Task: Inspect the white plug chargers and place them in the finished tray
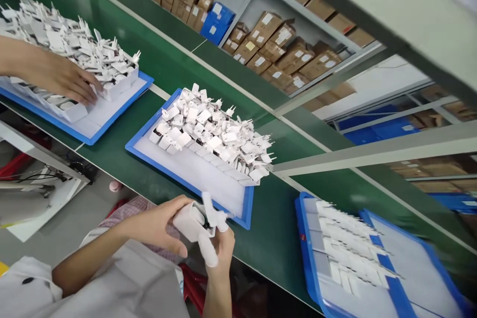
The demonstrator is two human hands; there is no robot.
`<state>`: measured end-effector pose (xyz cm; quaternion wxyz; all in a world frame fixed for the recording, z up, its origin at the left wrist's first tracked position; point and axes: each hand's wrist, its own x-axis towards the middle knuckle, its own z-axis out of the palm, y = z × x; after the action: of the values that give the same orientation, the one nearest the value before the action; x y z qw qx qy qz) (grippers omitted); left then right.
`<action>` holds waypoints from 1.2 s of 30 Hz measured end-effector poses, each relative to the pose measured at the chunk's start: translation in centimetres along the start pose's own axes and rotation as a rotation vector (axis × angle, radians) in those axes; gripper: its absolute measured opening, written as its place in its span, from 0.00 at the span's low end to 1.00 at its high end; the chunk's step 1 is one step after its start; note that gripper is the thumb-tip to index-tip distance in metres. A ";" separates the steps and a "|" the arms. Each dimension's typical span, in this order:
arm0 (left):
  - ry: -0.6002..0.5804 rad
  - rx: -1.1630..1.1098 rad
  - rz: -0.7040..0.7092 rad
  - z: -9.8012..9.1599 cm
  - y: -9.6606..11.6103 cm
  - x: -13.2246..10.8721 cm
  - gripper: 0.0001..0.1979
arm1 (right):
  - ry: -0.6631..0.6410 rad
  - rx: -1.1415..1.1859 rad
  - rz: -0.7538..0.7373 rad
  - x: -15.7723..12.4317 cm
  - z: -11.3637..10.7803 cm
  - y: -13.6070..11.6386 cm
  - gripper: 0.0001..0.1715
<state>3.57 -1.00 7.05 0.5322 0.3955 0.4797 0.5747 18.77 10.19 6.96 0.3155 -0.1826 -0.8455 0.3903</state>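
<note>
My left hand (162,226) and my right hand (220,244) meet just below the green belt's near edge, both closed on a white plug adapter (192,222). White finger cots cover some fingertips of the right hand. Just beyond them lies a blue tray (149,156) with a white liner, heaped with several white plug adapters (214,134).
A co-worker's hand (61,77) rests on another blue tray (112,119) of adapters at the left. At lower right a blue tray (309,258) holds neat rows of adapters. The green conveyor belt (276,223) carries all trays. Cardboard boxes (276,49) fill shelves behind.
</note>
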 end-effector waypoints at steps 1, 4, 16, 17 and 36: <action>-0.080 -0.101 -0.015 -0.1 -0.1 -0.1 0.40 | -0.047 0.108 0.034 -0.1 -0.3 0.3 0.24; -0.233 -0.373 -0.013 0.4 -1.1 0.0 0.44 | -0.132 0.183 0.063 -0.3 -0.9 0.8 0.33; -0.040 -0.211 -0.038 2.9 0.0 -0.2 0.31 | 0.098 0.410 0.246 -1.6 0.2 2.6 0.21; 0.039 -0.098 -0.028 3.1 0.1 -0.3 0.26 | 0.169 0.392 0.251 -1.9 0.2 2.3 0.15; 0.172 0.683 0.610 2.0 0.3 -1.4 0.21 | 0.014 -0.010 -0.195 -3.2 -2.0 -1.3 0.32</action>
<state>5.59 -2.10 7.88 0.1364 0.6220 0.5458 0.5446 22.36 8.72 7.69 0.3569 -0.1036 -0.8591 0.3520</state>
